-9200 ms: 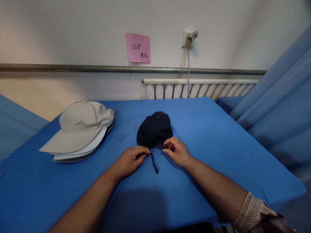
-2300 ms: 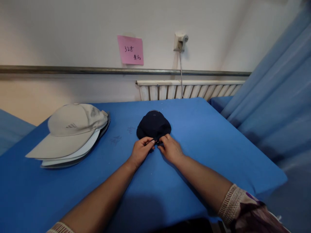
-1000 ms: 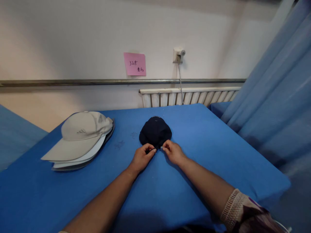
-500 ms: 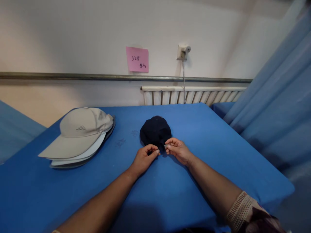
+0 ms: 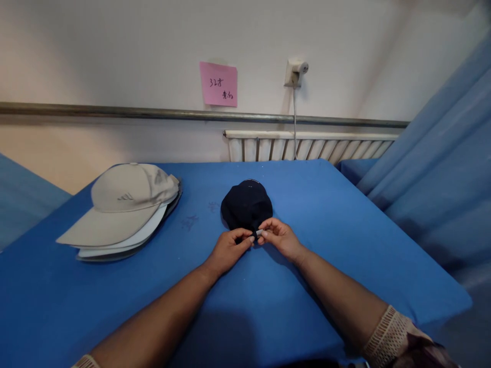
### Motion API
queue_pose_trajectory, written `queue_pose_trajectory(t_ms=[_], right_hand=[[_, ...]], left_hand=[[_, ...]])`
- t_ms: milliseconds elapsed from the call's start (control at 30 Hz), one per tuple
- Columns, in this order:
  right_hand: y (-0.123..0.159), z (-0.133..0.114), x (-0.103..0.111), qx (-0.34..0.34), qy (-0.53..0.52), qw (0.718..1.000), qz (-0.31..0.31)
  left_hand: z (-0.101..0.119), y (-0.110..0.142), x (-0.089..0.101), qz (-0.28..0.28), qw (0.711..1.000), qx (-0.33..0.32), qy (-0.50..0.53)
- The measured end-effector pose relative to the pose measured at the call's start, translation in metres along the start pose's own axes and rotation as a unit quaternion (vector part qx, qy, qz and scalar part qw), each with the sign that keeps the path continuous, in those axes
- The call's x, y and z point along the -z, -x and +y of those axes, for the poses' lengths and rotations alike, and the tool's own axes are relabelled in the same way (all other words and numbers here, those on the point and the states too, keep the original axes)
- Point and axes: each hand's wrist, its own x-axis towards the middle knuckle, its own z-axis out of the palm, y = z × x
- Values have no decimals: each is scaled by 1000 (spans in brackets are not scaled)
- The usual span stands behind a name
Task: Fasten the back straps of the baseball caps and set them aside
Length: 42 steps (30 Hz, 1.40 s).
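While the dark cap (image 5: 245, 204) sits near the table's (image 5: 345, 245) far edge, the left finger and thumb pinch its strap (image 5: 254, 234) – the left hand (image 5: 227, 251) beside the right hand (image 5: 284, 240), whose finger and thumb pinch a small pale piece (image 5: 259, 232). Small, level movements suit this best, strap flat and untwisted; a hard tug could skew the cap. Stacked caps (image 5: 123, 189) lie towards the left edge.

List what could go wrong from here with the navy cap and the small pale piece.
The small pale piece shows at the fingertips of the right hand, so it could slip out of that grip.
The navy cap lies on the blue cloth with the left hand only at its near edge, so a tug might shift it.
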Motion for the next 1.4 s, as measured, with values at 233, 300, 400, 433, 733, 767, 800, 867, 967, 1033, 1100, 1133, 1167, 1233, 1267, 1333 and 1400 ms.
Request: queue_pose_trajectory(t_ms=[233, 300, 400, 433, 733, 767, 800, 867, 967, 1033, 1100, 1133, 1167, 1233, 1267, 1333, 1400], right_hand=[[11, -9, -7, 138, 336, 932, -2], [13, -13, -8, 147, 412, 899, 4], [13, -17, -9, 133, 498, 857, -3], [13, -18, -10, 127, 522, 843, -6], [12, -27, -10, 134, 634, 762, 10], [11, -26, -8, 133, 632, 763, 11], [10, -26, -7, 132, 631, 764, 13], [8, -24, -3, 127, 637, 760, 18], [6, -21, -2, 117, 655, 746, 20], [5, -21, -3, 107, 667, 737, 14], [5, -21, -5, 95, 677, 730, 7], [5, -21, -6, 90, 679, 728, 4], [5, -21, -7, 87, 680, 728, 2], [5, -21, -7, 84, 674, 734, 2], [5, -21, -6, 85, 666, 741, 1], [4, -19, -4, 93, 644, 759, -3], [4, -17, -2, 106, 617, 780, -12]], left_hand=[[-1, -2, 1, -6, 1000, 10, 6], [-3, -2, 1, -6, 1000, 11, 4], [-5, -3, 1, -6, 1000, 11, 0], [-6, -3, 1, -7, 1000, 11, -1], [-6, -4, 2, -11, 1000, 0, -25], [-6, -4, 2, -9, 1000, -1, -28], [-6, -4, 2, -8, 1000, -2, -29], [-6, -4, 2, -8, 1000, -2, -29], [-6, -4, 0, -2, 1000, 1, -21], [-6, -4, -1, 7, 1000, 5, -10], [-6, -4, -2, 15, 1000, 9, 1], [-5, -4, -2, 17, 1000, 11, 4], [-5, -3, -2, 19, 1000, 12, 6], [-3, -3, -3, 22, 1000, 14, 8], [-2, -3, -3, 23, 1000, 15, 8], [-1, -2, -3, 25, 1000, 14, 7], [-1, -2, -3, 30, 999, 14, 5]])
